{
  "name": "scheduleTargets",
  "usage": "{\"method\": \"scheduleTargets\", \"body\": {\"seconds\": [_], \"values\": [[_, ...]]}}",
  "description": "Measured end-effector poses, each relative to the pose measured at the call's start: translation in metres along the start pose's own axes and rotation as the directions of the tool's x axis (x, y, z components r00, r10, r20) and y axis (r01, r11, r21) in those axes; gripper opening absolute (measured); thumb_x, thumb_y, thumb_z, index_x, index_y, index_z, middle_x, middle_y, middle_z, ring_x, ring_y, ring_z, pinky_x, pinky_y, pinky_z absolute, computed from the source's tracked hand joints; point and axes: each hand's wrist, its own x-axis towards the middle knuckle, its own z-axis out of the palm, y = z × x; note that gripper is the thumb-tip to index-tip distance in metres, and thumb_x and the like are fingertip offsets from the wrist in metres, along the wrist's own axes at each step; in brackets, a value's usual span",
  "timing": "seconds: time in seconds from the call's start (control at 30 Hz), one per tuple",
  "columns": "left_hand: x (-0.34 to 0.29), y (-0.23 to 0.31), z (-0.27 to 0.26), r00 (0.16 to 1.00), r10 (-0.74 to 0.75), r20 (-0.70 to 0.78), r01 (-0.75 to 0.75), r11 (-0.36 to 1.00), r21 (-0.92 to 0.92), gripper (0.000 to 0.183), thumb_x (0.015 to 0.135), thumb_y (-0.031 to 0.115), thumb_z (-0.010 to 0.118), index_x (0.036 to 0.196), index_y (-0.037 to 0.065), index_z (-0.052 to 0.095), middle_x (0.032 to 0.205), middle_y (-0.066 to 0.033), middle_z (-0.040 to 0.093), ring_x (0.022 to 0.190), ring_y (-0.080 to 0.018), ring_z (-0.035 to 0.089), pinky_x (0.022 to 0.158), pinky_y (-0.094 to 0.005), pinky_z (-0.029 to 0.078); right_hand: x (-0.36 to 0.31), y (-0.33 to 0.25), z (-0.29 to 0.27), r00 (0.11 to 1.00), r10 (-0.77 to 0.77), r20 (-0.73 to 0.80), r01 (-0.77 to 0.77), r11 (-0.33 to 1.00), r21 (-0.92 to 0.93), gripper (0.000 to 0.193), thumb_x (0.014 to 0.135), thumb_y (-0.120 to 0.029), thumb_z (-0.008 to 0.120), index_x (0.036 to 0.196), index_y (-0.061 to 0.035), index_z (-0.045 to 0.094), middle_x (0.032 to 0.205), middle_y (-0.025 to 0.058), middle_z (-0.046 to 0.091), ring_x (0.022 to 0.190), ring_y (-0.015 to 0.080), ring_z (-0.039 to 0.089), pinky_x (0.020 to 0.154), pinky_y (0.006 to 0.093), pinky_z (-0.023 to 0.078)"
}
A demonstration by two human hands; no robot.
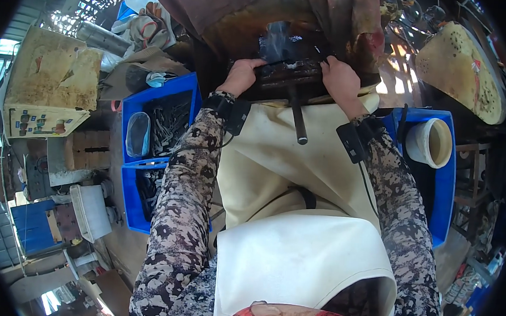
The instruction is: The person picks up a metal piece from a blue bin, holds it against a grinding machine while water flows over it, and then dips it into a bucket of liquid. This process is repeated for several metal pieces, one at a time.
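My left hand [241, 77] is closed at the left end of a dark, wet ledge [288, 73], its thumb pointing inward. My right hand [341, 82] is closed at the ledge's other end, with its knuckles upward. Whatever the fingers hold is too dark to make out. Between and beyond the hands, a pale blurred spray or mist [277, 39] shows in the dark opening of a machine. Below the ledge, a round metal rod [298, 117] sticks out toward me, touched by neither hand. A cream apron [289, 143] covers my lap.
Left, blue bins [196, 92] hold many dark metal pieces. Right, another blue bin [441, 221] carries a white bucket [429, 142]. A stained brownish cover [246, 8] hangs over the machine. A worn control box [50, 79] stands far left; a spotted yellowish panel [461, 73] stands far right.
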Motion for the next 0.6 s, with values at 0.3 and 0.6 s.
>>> {"method": "scheduleTargets", "body": {"seconds": [0.3,0.6], "values": [[0.003,0.001,-0.003,0.994,0.081,0.074,-0.091,0.986,0.141,0.05,0.077,-0.007,0.049,0.118,0.015,0.067,0.109,-0.0195,0.066,0.105,-0.037,0.061,0.093,-0.0403,0.048,-0.001,-0.003,-0.001,1.0,0.014,-0.019,-0.015,0.998,-0.057,0.022,0.092,-0.032,0.056,0.09,-0.0105,0.061,0.079,0.0159,0.067,0.076,0.0382,0.066,0.064,0.0497,0.054],[0.0,-0.002,-0.003,0.996,0.08,-0.041,-0.069,0.973,0.218,0.046,0.076,-0.008,0.051,0.114,0.01,0.068,0.107,-0.0199,0.066,0.103,-0.037,0.062,0.09,-0.039,0.05,-0.002,-0.005,-0.001,1.0,0.025,-0.017,-0.026,0.998,-0.052,0.021,0.091,-0.031,0.057,0.089,-0.0103,0.06,0.079,0.0156,0.067,0.076,0.0377,0.067,0.063,0.0494,0.054]]}}
